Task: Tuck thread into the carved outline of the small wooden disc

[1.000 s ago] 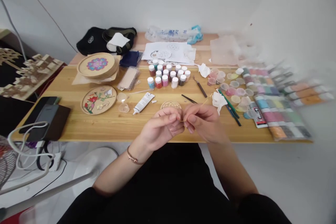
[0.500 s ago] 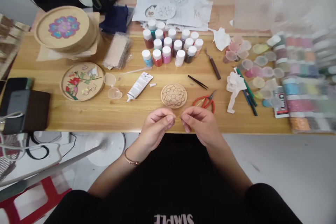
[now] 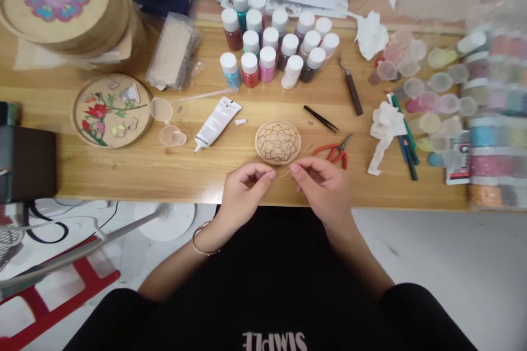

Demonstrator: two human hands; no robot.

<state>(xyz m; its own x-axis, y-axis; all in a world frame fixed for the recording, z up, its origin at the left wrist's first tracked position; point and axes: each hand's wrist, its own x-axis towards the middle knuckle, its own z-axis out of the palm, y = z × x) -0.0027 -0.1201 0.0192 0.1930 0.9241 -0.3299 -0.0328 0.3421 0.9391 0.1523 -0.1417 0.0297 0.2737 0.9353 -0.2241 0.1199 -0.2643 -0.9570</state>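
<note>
A thin gold wire (image 3: 285, 174) shows between my two hands, just in front of the table's near edge. My right hand (image 3: 323, 184) pinches it between thumb and forefinger, and one end sticks up past the fingers. Thumb and forefinger of my left hand (image 3: 248, 189) are pinched at the wire's other side; the exact contact is too small to see. Just beyond the fingertips lies a round wooden disc (image 3: 278, 143) with a flower outline on it. Orange-handled pliers (image 3: 334, 150) rest beside my right hand, and black tweezers (image 3: 321, 119) lie behind them.
A white glue tube (image 3: 218, 123) lies left of the disc, its cap (image 3: 241, 122) apart. Several paint bottles (image 3: 267, 63) stand behind. Left is a decorated round plate (image 3: 111, 111). Right are crumpled tissue (image 3: 387, 126), pens (image 3: 405, 140), small cups (image 3: 440, 82) and a brown-handled tool (image 3: 353, 93).
The view has tilted down and come closer to the table. My hands have drawn slightly apart, and more of the gold wire shows between and above them.
</note>
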